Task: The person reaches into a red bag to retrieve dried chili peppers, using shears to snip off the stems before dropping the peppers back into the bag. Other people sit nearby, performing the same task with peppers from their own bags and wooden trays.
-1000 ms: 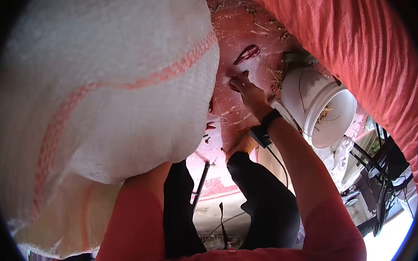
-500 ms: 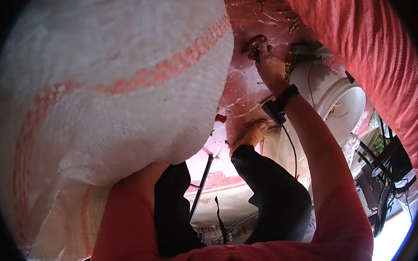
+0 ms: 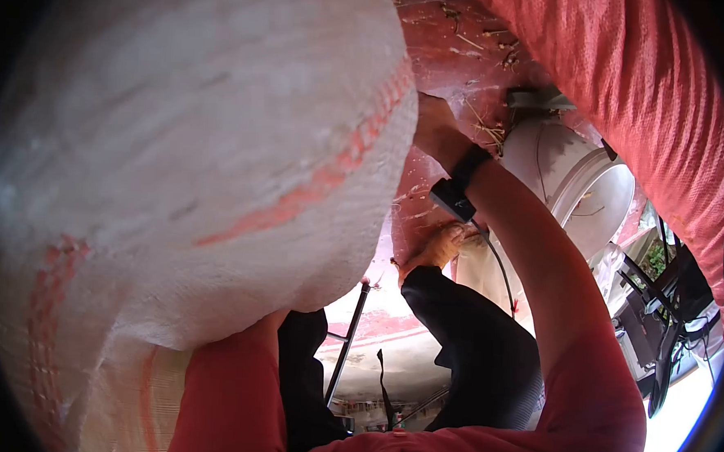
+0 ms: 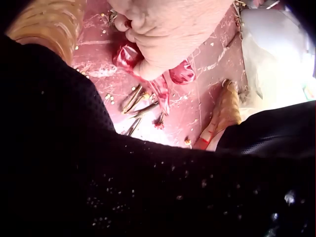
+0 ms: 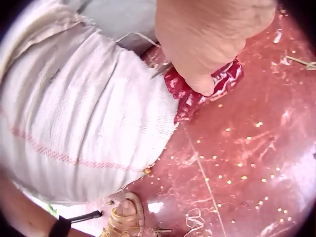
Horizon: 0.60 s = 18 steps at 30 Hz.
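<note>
In the left wrist view my left hand (image 4: 170, 37) grips wrinkled dried red chili peppers (image 4: 160, 93) low over the red floor; the head view hides this hand behind the large woven sack (image 3: 218, 153). Another piece of chili shows at its right edge. Loose brown stems (image 4: 132, 101) lie just below it. My right hand (image 5: 212, 42) holds dark red dried chilies (image 5: 228, 78) between thumb and fingers, close beside the sack's edge. Seen from the head, its fingers pass out of sight behind the sack.
A white bucket (image 3: 561, 167) lies tipped on its side at the right. Red mesh sacking (image 3: 631, 85) bulges at upper right. Pale seeds and plant scraps litter the floor (image 5: 247, 148). A sandalled foot (image 3: 439, 248) stands near the right forearm.
My right hand reached forward to a chili lying on the floor, took hold of it, then drew back left toward the sack. That chili is gone from its place on the floor.
</note>
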Each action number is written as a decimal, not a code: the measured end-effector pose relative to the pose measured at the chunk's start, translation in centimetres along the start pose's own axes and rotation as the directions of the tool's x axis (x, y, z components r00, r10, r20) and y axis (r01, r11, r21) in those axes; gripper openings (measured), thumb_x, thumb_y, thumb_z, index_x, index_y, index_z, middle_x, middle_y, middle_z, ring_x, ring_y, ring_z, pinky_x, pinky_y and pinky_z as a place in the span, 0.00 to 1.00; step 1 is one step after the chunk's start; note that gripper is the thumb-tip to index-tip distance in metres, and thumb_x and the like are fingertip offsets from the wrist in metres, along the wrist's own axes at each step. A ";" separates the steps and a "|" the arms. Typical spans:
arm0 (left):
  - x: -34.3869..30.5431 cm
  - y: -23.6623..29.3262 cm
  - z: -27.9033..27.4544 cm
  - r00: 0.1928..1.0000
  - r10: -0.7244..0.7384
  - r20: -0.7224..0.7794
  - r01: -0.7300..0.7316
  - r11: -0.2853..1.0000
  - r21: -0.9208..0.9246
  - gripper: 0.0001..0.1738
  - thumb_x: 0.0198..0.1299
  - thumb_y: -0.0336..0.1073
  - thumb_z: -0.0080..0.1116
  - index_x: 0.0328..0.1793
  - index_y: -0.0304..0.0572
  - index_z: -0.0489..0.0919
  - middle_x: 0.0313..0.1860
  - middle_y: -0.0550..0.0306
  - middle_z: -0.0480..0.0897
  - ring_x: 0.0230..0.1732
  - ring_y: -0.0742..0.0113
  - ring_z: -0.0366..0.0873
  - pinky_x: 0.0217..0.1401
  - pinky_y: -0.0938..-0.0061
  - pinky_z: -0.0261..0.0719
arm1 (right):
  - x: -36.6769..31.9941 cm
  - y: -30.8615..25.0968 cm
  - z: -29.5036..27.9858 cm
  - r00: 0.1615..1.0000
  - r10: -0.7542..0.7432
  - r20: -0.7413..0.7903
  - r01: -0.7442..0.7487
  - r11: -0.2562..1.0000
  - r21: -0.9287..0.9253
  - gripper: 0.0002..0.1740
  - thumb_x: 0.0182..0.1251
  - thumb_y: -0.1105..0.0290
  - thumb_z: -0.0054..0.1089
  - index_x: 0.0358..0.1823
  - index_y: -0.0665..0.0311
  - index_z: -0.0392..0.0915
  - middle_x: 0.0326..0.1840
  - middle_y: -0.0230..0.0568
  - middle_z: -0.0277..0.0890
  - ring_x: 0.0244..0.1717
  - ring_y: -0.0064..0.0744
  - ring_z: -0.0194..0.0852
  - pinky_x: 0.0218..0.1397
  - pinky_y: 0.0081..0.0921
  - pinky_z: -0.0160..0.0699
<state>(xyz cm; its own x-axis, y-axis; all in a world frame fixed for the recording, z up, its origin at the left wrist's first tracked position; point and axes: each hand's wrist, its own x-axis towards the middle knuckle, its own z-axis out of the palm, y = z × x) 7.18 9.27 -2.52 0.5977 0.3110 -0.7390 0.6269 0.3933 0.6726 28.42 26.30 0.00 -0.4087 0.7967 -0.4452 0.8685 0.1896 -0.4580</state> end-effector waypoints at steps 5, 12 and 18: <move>-0.2 -0.1 -0.1 0.993 0.077 0.085 -0.111 0.845 0.523 0.18 0.52 0.32 0.58 0.48 0.34 0.70 0.32 0.41 0.80 0.33 0.43 0.81 0.32 0.54 0.77 | 2.3 0.1 4.9 0.996 -0.084 0.026 0.087 0.985 -0.147 0.09 0.62 0.72 0.50 0.41 0.57 0.79 0.63 0.43 0.68 0.51 0.48 0.79 0.52 0.41 0.79; -5.1 10.7 0.1 0.974 0.169 -0.149 -0.106 0.927 0.361 0.14 0.55 0.39 0.56 0.37 0.33 0.79 0.28 0.38 0.82 0.31 0.42 0.82 0.35 0.52 0.78 | -7.3 -1.8 -0.5 0.893 0.439 0.099 -0.443 0.896 0.019 0.21 0.63 0.48 0.57 0.43 0.58 0.77 0.44 0.52 0.78 0.44 0.55 0.79 0.48 0.46 0.77; -18.8 25.6 -2.9 0.990 0.094 -0.101 -0.074 0.979 0.189 0.21 0.62 0.45 0.54 0.56 0.40 0.75 0.34 0.40 0.83 0.36 0.43 0.83 0.37 0.53 0.80 | -23.0 -7.5 -10.8 0.868 0.493 0.051 -0.491 0.842 0.224 0.23 0.61 0.49 0.62 0.25 0.64 0.72 0.25 0.53 0.75 0.30 0.59 0.76 0.31 0.47 0.72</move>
<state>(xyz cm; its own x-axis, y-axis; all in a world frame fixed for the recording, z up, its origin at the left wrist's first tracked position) 10.49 16.00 28.46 0.6005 0.4320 -0.6729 0.6642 0.1991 0.7205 34.32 12.77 21.99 0.0589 0.7561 -0.6518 0.8691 -0.3601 -0.3392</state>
